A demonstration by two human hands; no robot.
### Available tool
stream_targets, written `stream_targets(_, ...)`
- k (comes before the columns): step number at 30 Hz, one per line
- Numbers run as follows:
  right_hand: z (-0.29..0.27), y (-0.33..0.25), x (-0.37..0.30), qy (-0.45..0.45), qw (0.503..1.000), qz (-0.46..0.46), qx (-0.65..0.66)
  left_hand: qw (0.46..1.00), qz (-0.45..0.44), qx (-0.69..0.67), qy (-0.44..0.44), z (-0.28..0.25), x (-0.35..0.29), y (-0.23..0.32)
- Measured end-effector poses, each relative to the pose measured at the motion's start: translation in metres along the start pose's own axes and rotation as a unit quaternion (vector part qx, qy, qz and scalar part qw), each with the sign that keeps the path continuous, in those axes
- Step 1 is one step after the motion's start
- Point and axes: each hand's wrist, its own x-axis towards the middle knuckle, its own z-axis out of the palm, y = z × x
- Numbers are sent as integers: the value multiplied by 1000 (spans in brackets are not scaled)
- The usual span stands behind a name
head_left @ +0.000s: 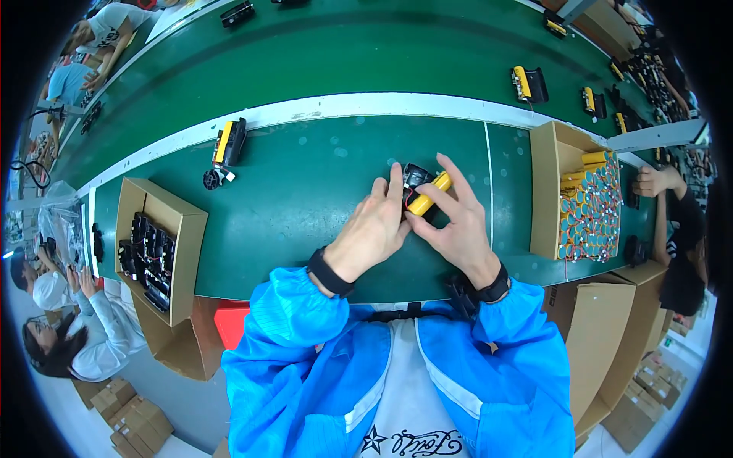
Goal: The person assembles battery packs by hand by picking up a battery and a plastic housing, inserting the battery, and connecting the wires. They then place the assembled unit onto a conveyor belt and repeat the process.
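Observation:
In front of me on the green bench, my right hand [463, 229] pinches a yellow cylindrical battery [430, 195] between thumb and fingers. The battery lies tilted over a black plastic housing [415, 176]. My left hand [372, 231] holds the housing from its left side, index finger stretched along it and thumb near the battery's lower end. A thin red wire shows between battery and housing. How far the battery sits inside the housing is hidden by my fingers. Off to the left lies another black housing with a yellow battery [226, 143], a round black part at its lower end.
A cardboard box [544, 195] of yellow wired batteries [589, 210] stands at right. At left, another cardboard box [188, 263] holds black housings [151, 256]. Beyond a white rail [343, 104] runs a green belt [366, 57] carrying several assemblies. Other people work at both sides.

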Motion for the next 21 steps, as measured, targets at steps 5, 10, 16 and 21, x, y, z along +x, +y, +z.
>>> stream_targets(5, 3, -11, 6, -36, 997, -9, -68, 999, 22, -35, 2, -20, -10, -2)
stream_targets(10, 7, -17, 9, -54, 996, 66, -21, 997, 53, -35, 32, -18, -21, -9)
stream_targets(16, 32, -7, 4, 54, 997, -26, 59, 997, 75, 18, 29, -21, -18, -16)
stream_targets(21, 30, -13, 5, 9, 999, 1, 39, 992, 104, 68, 17, -31, -17, -18)
